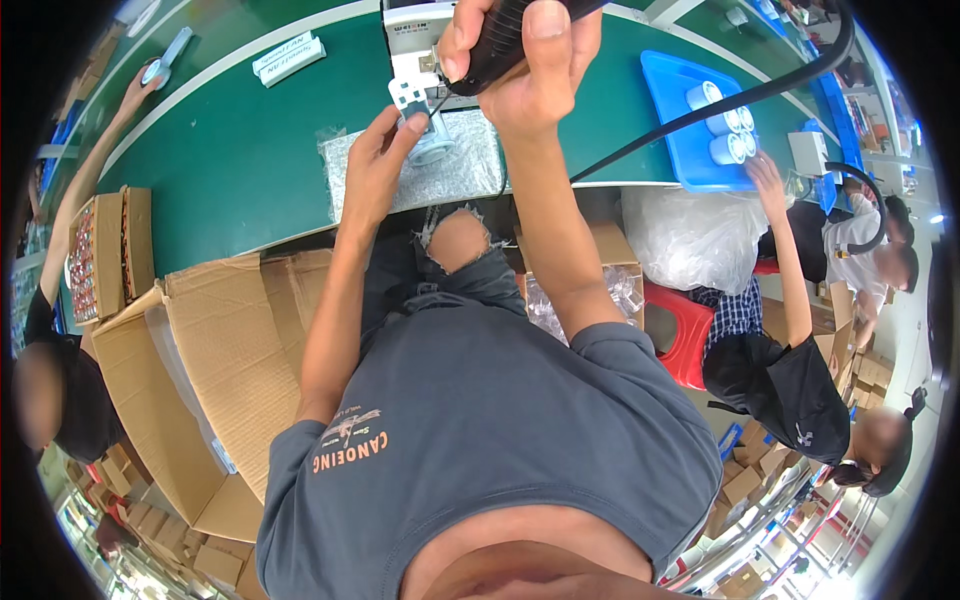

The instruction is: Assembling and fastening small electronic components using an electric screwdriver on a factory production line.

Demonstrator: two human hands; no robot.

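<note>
My right hand (540, 85) is wrapped round a black electric screwdriver (495, 48), its thumb on the upper side. The screwdriver's thin bit slants down to the left, up against or just beside a small pale-blue plastic part (432, 150) with a white, holed piece at its top. Between thumb and fingers my left hand (375, 160) grips this part from the left. The part's wider round end is over a sheet of bubble wrap (472, 165) on the green table (240, 150). Whether the bit touches a screw is too small to tell.
Behind the screwdriver stands a white box-shaped machine (412, 42). A black cable (700, 105) arcs off to the right. On the right, a co-worker's hand (766, 185) reaches to a blue tray (680, 150) of white cups. Open cardboard boxes (215, 350) stand at my left.
</note>
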